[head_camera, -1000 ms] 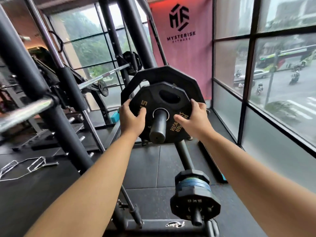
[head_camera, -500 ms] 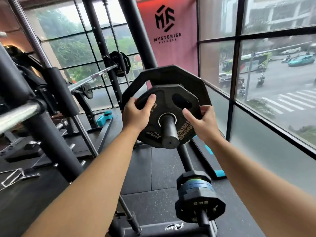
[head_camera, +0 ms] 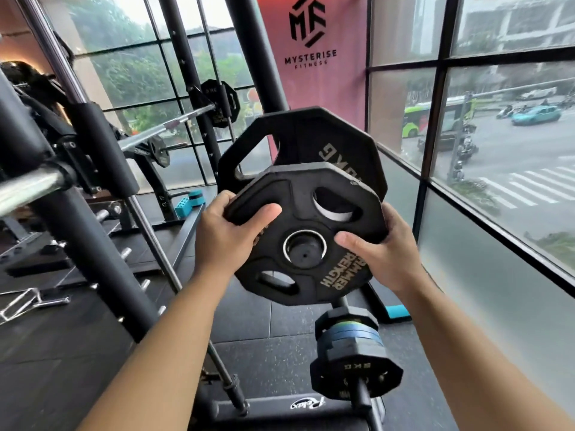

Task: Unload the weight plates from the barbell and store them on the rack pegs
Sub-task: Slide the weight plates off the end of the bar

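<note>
Two hands (head_camera: 230, 241) (head_camera: 385, 253) around smaller plate (head_camera: 298, 209)

One head cam, wide-angle, faces fwd/down, close to plate (head_camera: 298, 208).

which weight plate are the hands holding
The smaller black plate in front, gripped at its edges by the left hand and right hand. The bigger plate stands behind it; the stack with blue plates sits lower, away from both hands.
</note>
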